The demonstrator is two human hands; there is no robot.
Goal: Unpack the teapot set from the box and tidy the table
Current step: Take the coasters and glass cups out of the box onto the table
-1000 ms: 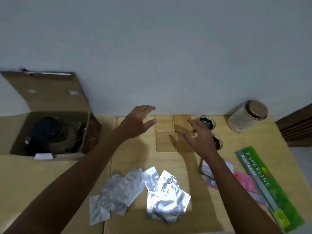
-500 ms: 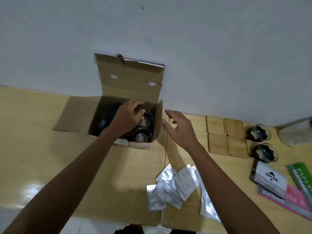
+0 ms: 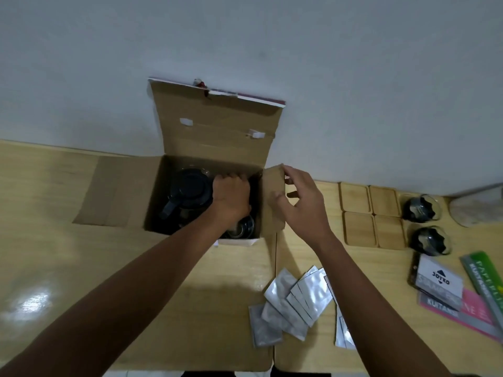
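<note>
An open cardboard box (image 3: 215,131) stands on the wooden table against the wall, lid up. Inside it lies a dark teapot (image 3: 187,193) at the left and a glass cup (image 3: 241,229) at the near right. My left hand (image 3: 231,198) is down inside the box on the right side, fingers curled; what it grips is hidden. My right hand (image 3: 302,205) holds the box's right side flap (image 3: 272,202). Two dark glass cups (image 3: 419,208) (image 3: 431,240) stand to the right beside several wooden coasters (image 3: 371,216).
Several silver foil sachets (image 3: 291,300) lie near the table's front edge. At the far right are a Joyko packet (image 3: 438,278), pink and green receipt books (image 3: 479,308), and part of a pale tin (image 3: 476,208). The box's left flap (image 3: 114,191) lies flat.
My view swung left from the coasters to the box. My left hand went deeper into the box and my right hand moved up to take the right flap.
</note>
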